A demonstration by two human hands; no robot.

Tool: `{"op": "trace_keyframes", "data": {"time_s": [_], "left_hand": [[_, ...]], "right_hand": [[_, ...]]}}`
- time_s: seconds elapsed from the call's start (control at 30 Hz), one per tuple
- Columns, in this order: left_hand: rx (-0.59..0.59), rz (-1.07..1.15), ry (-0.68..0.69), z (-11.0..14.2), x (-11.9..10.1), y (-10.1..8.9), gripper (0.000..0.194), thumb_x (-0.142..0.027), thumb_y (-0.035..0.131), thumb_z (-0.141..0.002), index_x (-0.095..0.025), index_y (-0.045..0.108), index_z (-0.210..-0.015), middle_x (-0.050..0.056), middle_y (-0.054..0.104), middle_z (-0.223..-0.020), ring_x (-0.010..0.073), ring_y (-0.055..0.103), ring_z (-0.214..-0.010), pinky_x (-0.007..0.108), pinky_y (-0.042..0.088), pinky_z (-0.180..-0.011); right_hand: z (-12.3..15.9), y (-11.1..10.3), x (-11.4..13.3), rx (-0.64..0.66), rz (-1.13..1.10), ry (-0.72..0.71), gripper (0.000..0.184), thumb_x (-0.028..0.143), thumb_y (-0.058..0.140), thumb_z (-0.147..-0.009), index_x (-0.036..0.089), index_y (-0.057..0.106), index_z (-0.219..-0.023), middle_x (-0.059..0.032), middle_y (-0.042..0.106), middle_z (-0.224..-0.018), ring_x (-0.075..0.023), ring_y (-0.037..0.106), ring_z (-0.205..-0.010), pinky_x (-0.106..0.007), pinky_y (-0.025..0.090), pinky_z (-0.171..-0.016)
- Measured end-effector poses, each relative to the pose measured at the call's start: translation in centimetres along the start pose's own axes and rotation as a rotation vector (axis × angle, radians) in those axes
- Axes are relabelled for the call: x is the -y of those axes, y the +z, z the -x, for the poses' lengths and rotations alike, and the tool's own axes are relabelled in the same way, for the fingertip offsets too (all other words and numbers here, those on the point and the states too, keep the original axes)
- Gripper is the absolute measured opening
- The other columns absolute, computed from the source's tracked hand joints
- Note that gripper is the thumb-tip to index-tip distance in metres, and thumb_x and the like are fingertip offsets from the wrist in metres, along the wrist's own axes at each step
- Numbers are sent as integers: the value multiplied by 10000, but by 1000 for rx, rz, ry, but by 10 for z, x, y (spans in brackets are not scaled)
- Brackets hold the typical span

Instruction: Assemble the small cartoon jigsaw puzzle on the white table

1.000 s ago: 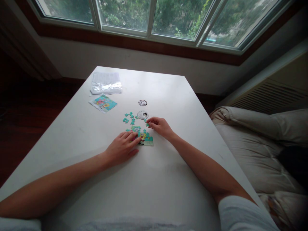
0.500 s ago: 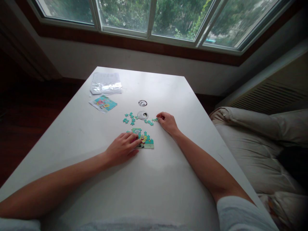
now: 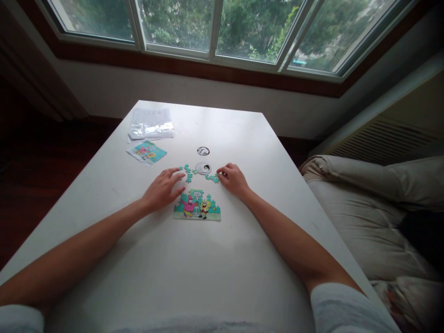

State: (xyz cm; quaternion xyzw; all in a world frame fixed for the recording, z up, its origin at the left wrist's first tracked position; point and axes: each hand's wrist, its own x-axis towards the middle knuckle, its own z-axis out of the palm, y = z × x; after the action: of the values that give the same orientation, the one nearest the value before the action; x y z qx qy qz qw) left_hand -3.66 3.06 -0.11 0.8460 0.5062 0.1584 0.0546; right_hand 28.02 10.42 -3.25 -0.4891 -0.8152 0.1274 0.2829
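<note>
A partly assembled jigsaw puzzle (image 3: pixel 197 208) with cartoon figures lies flat on the white table, its upper edge uneven. My left hand (image 3: pixel 164 187) hovers at its upper left, thumb and fingers apart, beside a cluster of loose teal puzzle pieces (image 3: pixel 188 174). It partly covers some of them. To the right, my right hand (image 3: pixel 232 178) has its fingertips pinched at a small puzzle piece, mostly hidden by the fingers. More loose pieces (image 3: pixel 211 177) lie just left of those fingertips.
Beyond the pieces, a round grommet (image 3: pixel 203 168) and a round hole (image 3: pixel 203 151) are set in the tabletop (image 3: pixel 208 268). At the back left lie a picture card (image 3: pixel 147 152) and a clear plastic bag with papers (image 3: pixel 151 124). A padded beige seat (image 3: pixel 360 208) stands to the right.
My left hand has lifted off the assembled puzzle and moved up and left to the loose pieces, uncovering the pink figure. My right hand has shifted slightly left, toward the pieces there.
</note>
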Motion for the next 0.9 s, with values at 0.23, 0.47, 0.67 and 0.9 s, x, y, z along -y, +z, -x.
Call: {"op": "trace_keyframes", "data": {"time_s": [0.23,0.47,0.67,0.9], "left_hand": [[107,-60,8,-20,20,19,660,-541,382,-1044,-168,341,-1587,154,294,-1664,296,275,-1538,517,205,-1267],[237,-68,145,-37,24,21,677,-584,323,-1050,-233,281,-1627,85,186,-1712,285,168,-1583,500,125,-1291],[262,77,251,-32,18,17,627,-538,296,-1072,-255,267,-1630,61,277,-1688,253,243,-1563,468,134,-1295],[96,352,144,-31,22,16,536,-399,349,-1062,-220,399,-1564,82,519,-1529,231,499,-1390,379,388,-1182]], "right_hand": [[1,2,2,16,13,-62,138,245,650,-944,243,765,-1021,-66,598,-944,-218,534,-949,-349,433,-895],[0,1,2,39,-52,-110,97,240,676,-928,250,753,-986,-48,598,-912,-210,531,-927,-338,438,-866],[-1,3,2,-29,-30,-14,124,140,636,-878,219,727,-907,-58,601,-926,-223,536,-939,-357,441,-875],[-2,3,2,-25,-21,0,115,162,630,-896,217,723,-935,-59,608,-921,-223,546,-936,-361,453,-866]]}}
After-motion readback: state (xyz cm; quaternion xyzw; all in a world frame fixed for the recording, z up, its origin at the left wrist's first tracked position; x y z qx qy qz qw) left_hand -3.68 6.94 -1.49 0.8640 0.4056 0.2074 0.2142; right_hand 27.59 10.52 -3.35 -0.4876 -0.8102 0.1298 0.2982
